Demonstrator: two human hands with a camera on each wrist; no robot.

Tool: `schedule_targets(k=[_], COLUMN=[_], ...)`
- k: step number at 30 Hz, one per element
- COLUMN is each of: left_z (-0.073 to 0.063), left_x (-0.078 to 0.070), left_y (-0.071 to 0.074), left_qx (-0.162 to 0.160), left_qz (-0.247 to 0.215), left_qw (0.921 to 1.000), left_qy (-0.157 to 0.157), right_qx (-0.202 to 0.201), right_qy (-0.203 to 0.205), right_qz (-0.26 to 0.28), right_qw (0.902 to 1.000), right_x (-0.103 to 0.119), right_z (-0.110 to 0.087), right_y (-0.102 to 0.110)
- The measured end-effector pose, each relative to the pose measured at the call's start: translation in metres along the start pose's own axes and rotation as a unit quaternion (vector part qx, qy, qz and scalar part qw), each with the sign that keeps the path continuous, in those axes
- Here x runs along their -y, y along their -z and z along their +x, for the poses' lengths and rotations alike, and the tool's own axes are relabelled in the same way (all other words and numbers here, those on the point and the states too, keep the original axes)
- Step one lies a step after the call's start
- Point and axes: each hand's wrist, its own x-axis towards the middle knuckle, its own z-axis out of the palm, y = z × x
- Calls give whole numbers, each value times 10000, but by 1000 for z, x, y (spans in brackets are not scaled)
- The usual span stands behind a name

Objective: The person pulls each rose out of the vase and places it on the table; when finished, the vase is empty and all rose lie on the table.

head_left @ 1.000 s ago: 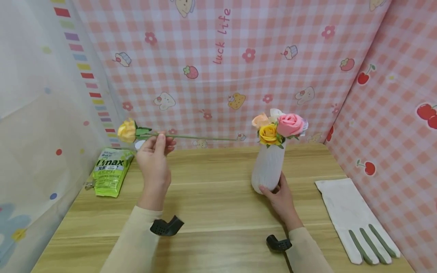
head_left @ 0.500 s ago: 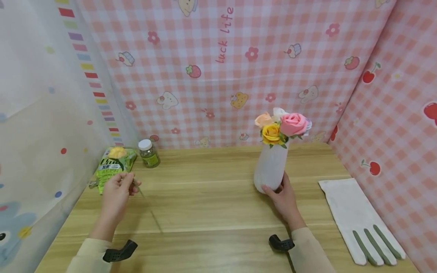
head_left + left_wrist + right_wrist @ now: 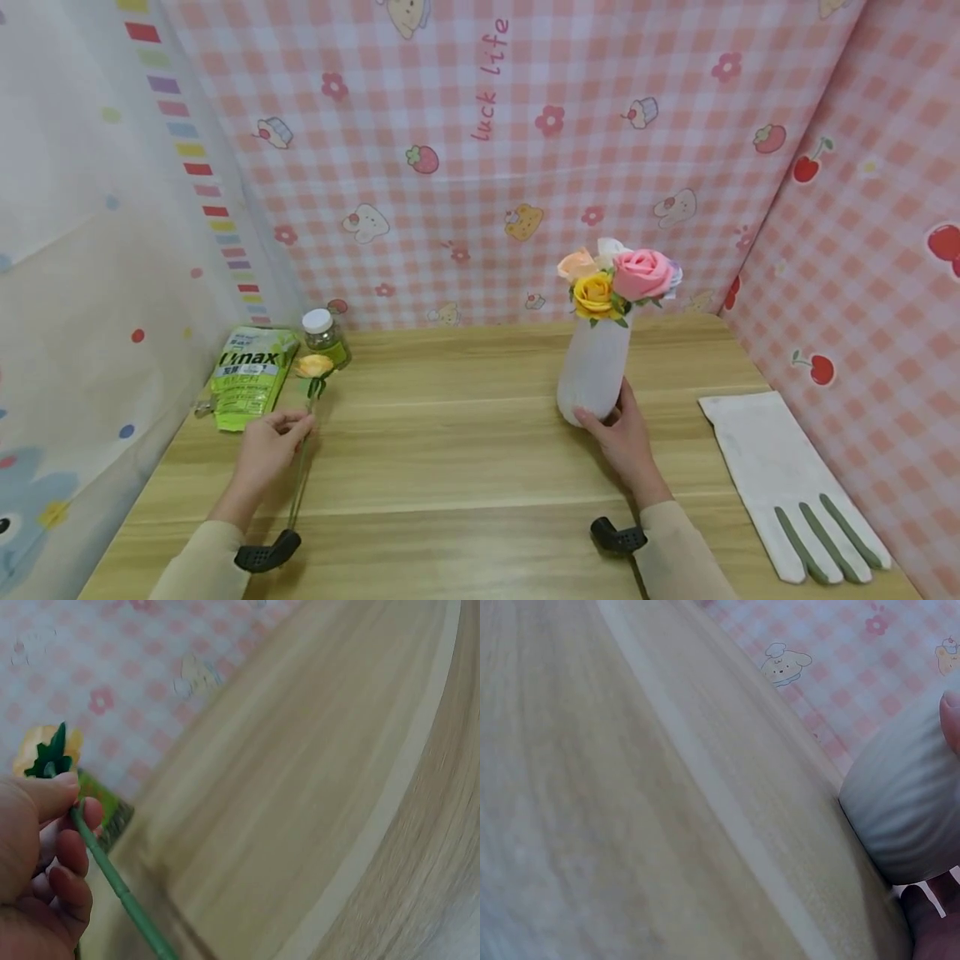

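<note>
My left hand (image 3: 273,446) pinches the green stem of a yellow artificial rose (image 3: 313,365) between thumb and fingers. Its bloom points toward the back, overlapping the lower part of the jar in the head view, and the stem (image 3: 116,881) runs toward the front edge. Low on a white ridged vase (image 3: 596,367), my right hand (image 3: 621,437) grips with the thumb at the front and fingers around the far side. Several roses fill the vase, among them a pink rose (image 3: 642,274), a deeper yellow rose (image 3: 596,296) and a peach one (image 3: 577,266).
At the back left a green-and-white bag (image 3: 251,379) leans beside a white-lidded jar (image 3: 321,329). A white glove (image 3: 780,475) with grey-green finger stripes lies on the right. Patterned cloth (image 3: 450,125) walls in the wooden tabletop (image 3: 450,467).
My left hand has come down and left with the yellow rose, turning it from level across to pointing away, bloom at the back. The right hand keeps its hold on the vase.
</note>
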Motion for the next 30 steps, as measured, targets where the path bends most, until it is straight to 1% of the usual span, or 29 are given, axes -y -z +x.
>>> schedule_targets(k=[2, 4, 8, 11, 13, 16, 20, 25, 28, 30], left_z=[2, 3, 3, 3, 4, 4, 3, 3, 4, 5], left_x=[5, 10, 18, 23, 25, 27, 27, 28, 27, 24], left_y=[-2, -3, -5, -7, -9, -10, -10, -8, -4, 0], left_qx=[-27, -28, -27, -166, -296, -465, -588, -607, -567, -599], left_qz=[119, 164, 63, 52, 56, 175, 338, 644, 845, 963], left_qw=[9999, 9999, 9999, 9996, 9993, 9987, 9977, 9960, 9947, 9933], left_qy=[-57, -44, 156, 213, 198, 139, 75, -90, -165, -205], right_qx=[4, 11, 19, 9, 5, -4, -3, 2, 11, 43], right_qy=[5, -2, -3, 3, -5, -24, -83, -113, -112, -127], right_qz=[-5, -3, -4, -11, -22, -20, -42, -66, -83, -83], right_qw=[10000, 10000, 10000, 10000, 10000, 10000, 10000, 9999, 9999, 9999], right_x=[0, 0, 0, 0, 1, 1, 1, -1, -2, -1], right_z=[0, 0, -1, 0, 0, 0, 0, 0, 0, 0], right_y=[0, 0, 0, 0, 0, 0, 0, 0, 0, 1])
